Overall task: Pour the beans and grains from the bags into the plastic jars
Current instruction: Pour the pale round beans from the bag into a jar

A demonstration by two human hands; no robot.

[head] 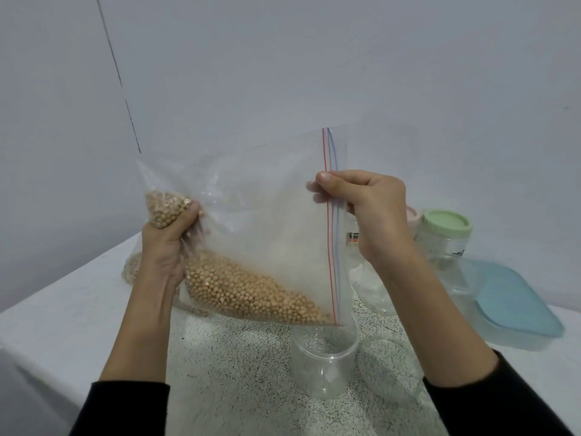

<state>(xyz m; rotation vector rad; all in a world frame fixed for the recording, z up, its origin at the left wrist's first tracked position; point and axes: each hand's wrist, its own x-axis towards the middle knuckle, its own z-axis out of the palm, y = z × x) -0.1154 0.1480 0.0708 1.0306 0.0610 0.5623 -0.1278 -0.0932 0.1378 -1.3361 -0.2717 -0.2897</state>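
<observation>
The fingers [188,217] of the left hand [166,247] curl tightly around the bunched bottom of a clear zip bag [251,221], trapping a small clump of chickpeas [251,291] above the fist, while the right hand [371,212] pinches the bag's zip edge, thumb in front and fingertips behind the plastic. The bag hangs tilted, its low corner just above the open clear jar [325,363] standing on the speckled mat near the front edge of the surface [63,325]. Most chickpeas lie heaped against that corner. I cannot tell whether the zip is open there; if the mouth gapes wider than the jar, chickpeas could spill onto the mat. The jar looks empty. A green-lidded jar [445,234] and a blue-lidded container [515,303] sit toward the right edge, their contents unclear.
</observation>
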